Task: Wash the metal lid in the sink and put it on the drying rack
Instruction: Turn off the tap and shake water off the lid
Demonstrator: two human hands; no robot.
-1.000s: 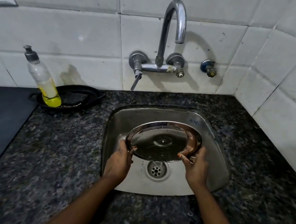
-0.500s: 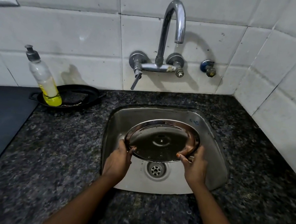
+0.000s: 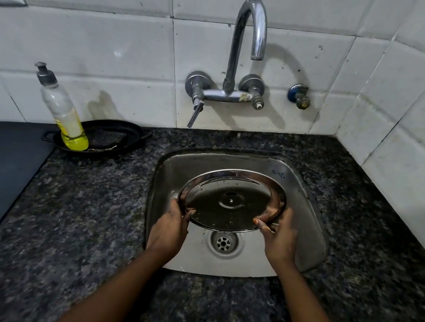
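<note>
**Lid held over the sink, tap dry, no rack in sight**

I take the sink (image 3: pixel 307 203) as my landmark. It sits in the dark stone counter (image 3: pixel 92 211), in the corner of the tiled wall. The tap (image 3: pixel 249 35) rises behind the sink; its spout ends above the basin's far half, and I see no water running.

The lid (image 3: pixel 230 200) is over the middle of the sink, underside up, tilted with its far edge higher, above and just behind the drain (image 3: pixel 224 243). It is round, so no long axis matters. Both hands hold its near rim: the left hand (image 3: pixel 170 226) on the near-left edge, thumb over the rim; the right hand (image 3: pixel 278 236) on the near-right edge, thumb likewise on top. Both are equally near.

I judge the spout lies behind and above the lid, with nothing between. The lever (image 3: pixel 196 113) hangs left of the tap. Well left of the sink, a soap bottle (image 3: pixel 61 109) leans in a black pan (image 3: pixel 115 137). No drying rack shows.
</note>
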